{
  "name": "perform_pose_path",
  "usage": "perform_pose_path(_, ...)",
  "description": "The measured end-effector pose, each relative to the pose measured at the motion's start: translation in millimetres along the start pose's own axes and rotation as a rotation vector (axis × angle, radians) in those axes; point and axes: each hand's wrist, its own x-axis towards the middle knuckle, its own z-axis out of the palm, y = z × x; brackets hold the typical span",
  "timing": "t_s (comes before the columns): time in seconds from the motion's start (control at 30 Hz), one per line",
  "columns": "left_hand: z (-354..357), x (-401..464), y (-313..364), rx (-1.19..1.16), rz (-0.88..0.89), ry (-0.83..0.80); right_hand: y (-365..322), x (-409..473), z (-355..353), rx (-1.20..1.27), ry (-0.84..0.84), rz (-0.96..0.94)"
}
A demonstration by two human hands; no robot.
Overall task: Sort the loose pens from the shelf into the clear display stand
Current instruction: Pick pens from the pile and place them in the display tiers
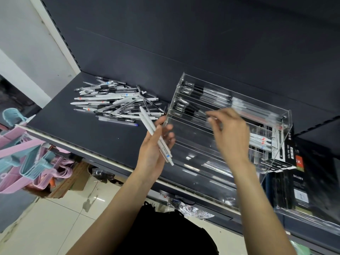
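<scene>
Pinching a clear pen (203,113) in your right hand (230,131) over the clear display stand (217,126), your left hand (156,146) curled round two white pens (156,137), loose pens (114,102) piled just left of the stand on the dark shelf (88,137).

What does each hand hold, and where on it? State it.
The left hand grips two white plastic pens around their lower middle. The right hand reaches over the clear acrylic display stand; motion blur hides whether it holds anything.
</scene>
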Motion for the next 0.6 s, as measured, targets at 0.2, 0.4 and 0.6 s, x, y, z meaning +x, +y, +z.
perform_pose_path(0.2, -11.4, 2.8, 3.5, -0.040, -0.023, 0.103, 37.4, 24.8, 9.8, -0.259, 0.027, -0.198)
perform_pose_path(0.4, -8.2, 5.2, 3.6, -0.052, -0.022, 0.102, 42.1, 28.1, 16.5, -0.040, 0.069, -0.251)
perform_pose_path(0.6, -6.7, 5.3, 2.7, -0.040, -0.052, 0.102, 47.8, 21.1, 26.6, -0.029, -0.064, -0.246)
